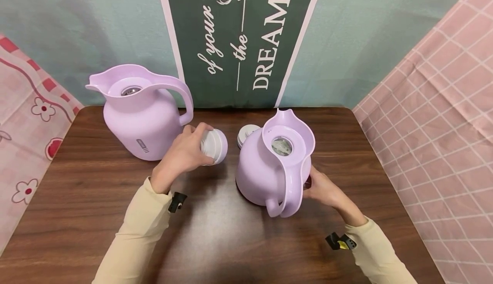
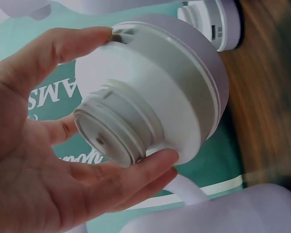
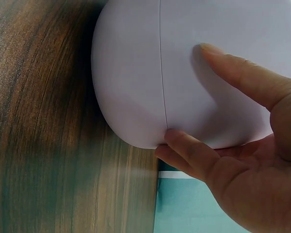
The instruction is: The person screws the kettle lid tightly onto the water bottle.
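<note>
My left hand (image 1: 185,150) grips a white flask stopper (image 2: 179,87) with a lilac top, held on its side above the table. Its narrower threaded end (image 2: 111,124) points back to the palm, thumb on one side of the body and fingers on the other. At the right stands a lilac thermos jug (image 1: 256,170), its mouth uncovered and its spout to the back. My right hand (image 1: 325,190) rests against that jug's right side, thumb and fingers spread over the smooth body. Another lilac thermos jug (image 1: 140,123), also uncovered, stands left of my left hand, handle to the right.
A second white stopper (image 1: 247,132) lies on the wooden table (image 1: 209,241) just behind the right jug, partly hidden by it. A green printed cloth (image 1: 231,87) hangs at the back. Pink patterned cloths (image 1: 435,147) flank the table on both sides.
</note>
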Demonstrator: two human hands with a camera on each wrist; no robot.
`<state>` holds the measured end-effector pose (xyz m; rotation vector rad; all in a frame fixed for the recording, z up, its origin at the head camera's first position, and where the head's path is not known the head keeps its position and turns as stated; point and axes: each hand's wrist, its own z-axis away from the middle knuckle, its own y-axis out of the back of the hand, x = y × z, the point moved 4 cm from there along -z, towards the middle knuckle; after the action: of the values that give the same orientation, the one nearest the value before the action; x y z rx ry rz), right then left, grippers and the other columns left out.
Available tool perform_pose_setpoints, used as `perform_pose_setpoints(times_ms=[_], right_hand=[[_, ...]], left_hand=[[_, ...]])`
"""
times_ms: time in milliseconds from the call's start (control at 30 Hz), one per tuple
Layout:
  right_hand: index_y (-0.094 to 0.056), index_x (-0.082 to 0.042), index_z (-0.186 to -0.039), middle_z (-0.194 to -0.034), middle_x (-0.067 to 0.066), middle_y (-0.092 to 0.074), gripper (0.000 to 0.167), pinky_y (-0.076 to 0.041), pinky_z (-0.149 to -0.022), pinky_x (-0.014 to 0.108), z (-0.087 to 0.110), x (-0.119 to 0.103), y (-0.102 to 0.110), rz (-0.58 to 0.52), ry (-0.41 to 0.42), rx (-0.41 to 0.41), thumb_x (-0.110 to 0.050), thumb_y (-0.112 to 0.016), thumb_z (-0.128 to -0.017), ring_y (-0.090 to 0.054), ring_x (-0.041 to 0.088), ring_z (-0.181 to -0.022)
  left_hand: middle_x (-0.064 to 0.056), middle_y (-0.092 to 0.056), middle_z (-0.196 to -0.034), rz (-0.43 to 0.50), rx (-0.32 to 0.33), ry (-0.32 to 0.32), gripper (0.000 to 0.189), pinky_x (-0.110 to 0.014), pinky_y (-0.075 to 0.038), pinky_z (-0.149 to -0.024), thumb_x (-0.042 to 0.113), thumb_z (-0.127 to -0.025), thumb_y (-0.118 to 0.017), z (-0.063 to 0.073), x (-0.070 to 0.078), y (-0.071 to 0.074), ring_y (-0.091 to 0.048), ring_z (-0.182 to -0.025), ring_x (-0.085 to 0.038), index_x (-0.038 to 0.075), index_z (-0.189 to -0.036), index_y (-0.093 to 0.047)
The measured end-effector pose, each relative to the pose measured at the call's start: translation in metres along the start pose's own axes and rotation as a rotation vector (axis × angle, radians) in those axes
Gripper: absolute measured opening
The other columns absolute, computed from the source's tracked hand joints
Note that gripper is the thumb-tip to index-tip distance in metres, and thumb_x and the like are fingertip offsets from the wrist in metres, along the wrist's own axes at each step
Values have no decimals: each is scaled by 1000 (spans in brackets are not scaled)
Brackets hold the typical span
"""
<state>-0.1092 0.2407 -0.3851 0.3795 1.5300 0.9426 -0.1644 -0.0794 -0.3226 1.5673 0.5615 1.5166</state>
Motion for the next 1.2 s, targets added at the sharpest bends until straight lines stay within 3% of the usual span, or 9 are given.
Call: perform_pose_setpoints(times_ms=[200, 700, 1033, 1200], right_hand=[[-45, 3, -104, -79, 5, -53, 54, -43, -62, 27, 0, 0, 0, 6, -3, 4, -10, -79, -64, -53, 23, -72], [-45, 1, -104, -78, 4, -52, 55, -42, -61, 27, -1, 2, -1, 5, -18, 7, -10, -80, -63, -51, 21, -71], [-44, 3, -106, -80, 5, -54, 59, -44, -62, 28, -1, 2, -2, 1, -16, 12, -10, -81, -62, -52, 19, -72], [-44, 5, -107, -83, 7, -55, 60, -45, -63, 30, -1, 3, -2, -10, -18, 9, -10, -81, -62, -53, 20, -74]], left_hand=[[-26, -42, -113, 8, 17, -30, 71, -48, -41, -80, 19, -62, -78, 3, 6, 8, -50, -96, -41, 11, -124, -43], [-21, -49, -113, 53, 50, -106, 71, -47, -37, -84, 22, -62, -80, 12, 22, 29, -45, -102, -34, 7, -120, -42], [-20, -48, -110, 78, 141, -114, 71, -46, -37, -82, 21, -63, -80, 23, 39, 42, -46, -100, -33, 8, -121, -41], [-18, -49, -113, 93, 172, -154, 70, -44, -37, -83, 22, -63, -81, 28, 51, 48, -45, -101, -31, 8, -120, -42]])
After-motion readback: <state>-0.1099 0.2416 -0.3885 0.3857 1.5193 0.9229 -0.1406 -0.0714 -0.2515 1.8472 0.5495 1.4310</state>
